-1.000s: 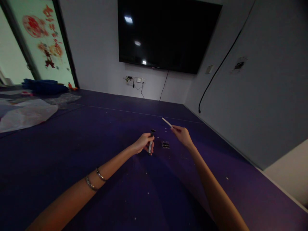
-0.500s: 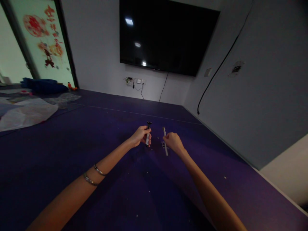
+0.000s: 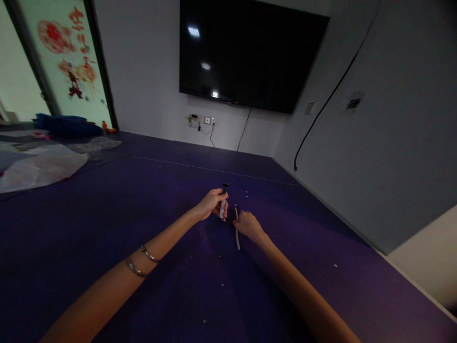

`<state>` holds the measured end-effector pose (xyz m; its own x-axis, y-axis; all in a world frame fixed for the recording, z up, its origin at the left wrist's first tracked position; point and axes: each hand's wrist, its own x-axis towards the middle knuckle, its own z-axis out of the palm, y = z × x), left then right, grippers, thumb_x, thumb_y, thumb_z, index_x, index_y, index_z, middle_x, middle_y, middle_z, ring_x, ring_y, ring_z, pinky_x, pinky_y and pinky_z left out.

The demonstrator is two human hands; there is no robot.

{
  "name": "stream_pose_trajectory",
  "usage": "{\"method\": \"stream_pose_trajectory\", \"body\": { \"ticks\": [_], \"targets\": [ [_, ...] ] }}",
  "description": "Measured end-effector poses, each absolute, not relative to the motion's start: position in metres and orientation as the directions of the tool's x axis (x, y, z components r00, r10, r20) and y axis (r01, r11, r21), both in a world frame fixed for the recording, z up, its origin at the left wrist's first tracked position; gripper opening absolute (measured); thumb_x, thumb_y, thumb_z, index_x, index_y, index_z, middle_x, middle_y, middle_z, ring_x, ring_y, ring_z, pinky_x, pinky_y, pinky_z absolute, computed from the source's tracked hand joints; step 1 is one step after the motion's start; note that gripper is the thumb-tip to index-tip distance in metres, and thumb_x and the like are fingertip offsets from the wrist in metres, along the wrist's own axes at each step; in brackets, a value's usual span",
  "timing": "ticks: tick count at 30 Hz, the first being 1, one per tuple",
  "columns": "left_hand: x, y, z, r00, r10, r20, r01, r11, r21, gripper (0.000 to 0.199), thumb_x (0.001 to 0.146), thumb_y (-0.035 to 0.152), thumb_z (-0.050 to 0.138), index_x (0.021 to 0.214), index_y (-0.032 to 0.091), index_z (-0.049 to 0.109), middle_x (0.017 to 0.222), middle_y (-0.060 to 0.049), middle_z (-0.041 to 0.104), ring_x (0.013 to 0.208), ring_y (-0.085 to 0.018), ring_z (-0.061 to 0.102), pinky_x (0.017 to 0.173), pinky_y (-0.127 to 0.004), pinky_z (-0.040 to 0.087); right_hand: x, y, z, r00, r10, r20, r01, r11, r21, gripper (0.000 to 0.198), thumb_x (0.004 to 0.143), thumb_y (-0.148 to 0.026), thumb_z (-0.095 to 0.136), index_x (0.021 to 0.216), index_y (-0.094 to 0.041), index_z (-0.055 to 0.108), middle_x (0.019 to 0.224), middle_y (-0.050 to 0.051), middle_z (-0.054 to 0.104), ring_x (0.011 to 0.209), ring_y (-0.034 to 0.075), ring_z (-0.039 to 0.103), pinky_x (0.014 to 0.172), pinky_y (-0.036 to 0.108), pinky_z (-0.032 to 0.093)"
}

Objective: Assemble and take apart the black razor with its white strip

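Head: pale stick (image 3: pixel 237 236) (now further left)

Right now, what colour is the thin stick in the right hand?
The thin stick looks off-white, seen in the head view.

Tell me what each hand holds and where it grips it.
Left hand: a razor-like tool, by its handle. Right hand: a pale stick, near its middle.

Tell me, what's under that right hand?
A pale stick, pinched in the right hand, pokes out both ways, with purple surface around. Something small peeks past the hand's far edge, too tiny to name. Whatever else lies beneath is covered.
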<state>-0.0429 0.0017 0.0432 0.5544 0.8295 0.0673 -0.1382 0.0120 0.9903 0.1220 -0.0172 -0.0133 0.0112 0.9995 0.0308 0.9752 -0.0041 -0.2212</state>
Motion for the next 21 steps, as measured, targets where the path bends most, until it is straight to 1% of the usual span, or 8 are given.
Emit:
{"method": "stream_pose_trajectory", "body": {
  "ticks": [3,7,11,13,18,21],
  "targets": [
    [-0.042,0.001,0.041,0.566,0.822,0.066,-0.134,0.013,0.991,0.012,0.083,0.028,0.045,0.084,0.017,0.04,0.053,0.002,0.054,0.04,-0.014,0.055,0.04,-0.028,0.049,0.127,-0.015,-0.014,0.022,0.999,0.044,0.971,-0.011,-0.238,0.032,0.076,-0.035,0.048,0.082,-0.011,0.069,0.083,0.017,0.068,0.079,0.025,0.065,0.062,0.026,0.044],
    [-0.042,0.002,0.038,0.581,0.812,0.054,-0.118,0.018,0.993,0.014,0.084,0.03,0.046,0.084,0.017,0.04,0.054,0.002,0.054,0.041,-0.013,0.055,0.041,-0.027,0.049,0.149,-0.006,-0.006,0.051,0.993,0.11,0.959,-0.018,-0.283,0.037,0.078,-0.043,0.046,0.074,-0.014,0.069,0.076,0.013,0.068,0.074,0.023,0.065,0.06,0.026,0.042],
    [-0.041,0.001,0.035,0.602,0.798,0.041,-0.107,0.03,0.994,0.013,0.084,0.03,0.045,0.084,0.018,0.039,0.054,0.002,0.054,0.041,-0.014,0.056,0.041,-0.028,0.049,0.179,0.007,0.002,0.099,0.98,0.17,0.945,-0.039,-0.325,0.025,0.073,-0.035,0.054,0.081,-0.018,0.07,0.081,0.009,0.069,0.078,0.021,0.064,0.062,0.025,0.042],
    [-0.04,0.0,0.034,0.615,0.788,0.035,-0.101,0.035,0.994,0.012,0.084,0.028,0.044,0.084,0.018,0.039,0.053,0.002,0.054,0.04,-0.014,0.056,0.041,-0.027,0.048,0.19,0.012,0.002,0.046,0.982,0.181,0.944,0.016,-0.331,0.023,0.073,-0.031,0.054,0.084,-0.019,0.071,0.083,0.008,0.069,0.079,0.02,0.063,0.065,0.024,0.043],
    [-0.038,-0.001,0.029,0.644,0.765,0.033,-0.091,0.033,0.995,0.011,0.083,0.027,0.044,0.084,0.018,0.038,0.054,0.002,0.054,0.04,-0.014,0.056,0.04,-0.028,0.049,0.201,0.021,-0.01,-0.16,0.971,0.176,0.917,0.212,-0.337,0.024,0.076,-0.028,0.052,0.091,-0.021,0.07,0.087,0.006,0.069,0.082,0.017,0.062,0.071,0.024,0.043],
    [-0.037,-0.001,0.025,0.644,0.764,0.035,-0.084,0.025,0.996,0.012,0.083,0.028,0.045,0.084,0.018,0.039,0.055,0.002,0.054,0.041,-0.015,0.056,0.04,-0.028,0.049,0.204,0.025,-0.018,-0.234,0.957,0.172,0.907,0.279,-0.316,0.023,0.076,-0.026,0.053,0.091,-0.021,0.07,0.092,0.006,0.067,0.085,0.017,0.061,0.074,0.025,0.044]
  ]
}}
